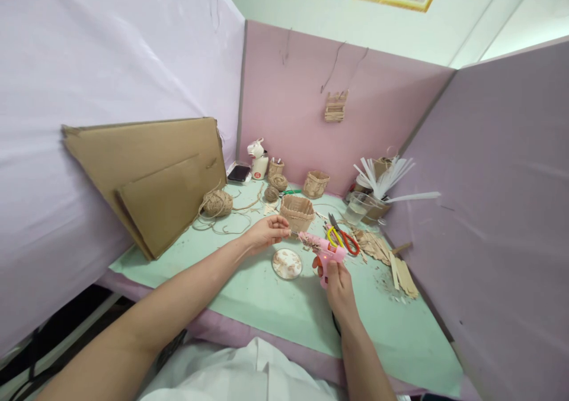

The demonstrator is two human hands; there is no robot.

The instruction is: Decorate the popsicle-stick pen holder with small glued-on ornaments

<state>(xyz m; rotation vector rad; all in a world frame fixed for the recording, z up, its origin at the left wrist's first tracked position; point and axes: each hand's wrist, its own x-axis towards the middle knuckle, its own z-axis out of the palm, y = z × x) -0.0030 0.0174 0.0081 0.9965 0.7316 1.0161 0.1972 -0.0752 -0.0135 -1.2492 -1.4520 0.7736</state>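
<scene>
My right hand (339, 283) is wrapped round the handle of a pink hot glue gun (335, 252), its nozzle pointing left. Bits of brown material cling to the gun's front. Thumb and fingers of my left hand (268, 234) are pinched together on a small pale piece (290, 232), close to the nozzle tip; its kind is too small to tell. Just behind them stands a woven-looking tan basket (297, 212). Below the nozzle lies a round white dish (287, 264) with brown scraps on it.
Right of the gun lie red-handled scissors (351, 244), a yellow-handled pair (334, 235) and wooden strips (402, 276). Farther back are glue sticks (386, 178), a plastic cup (356, 209) and another small basket (316, 184). Twine (217, 203) and cardboard sheets (164, 187) are at left.
</scene>
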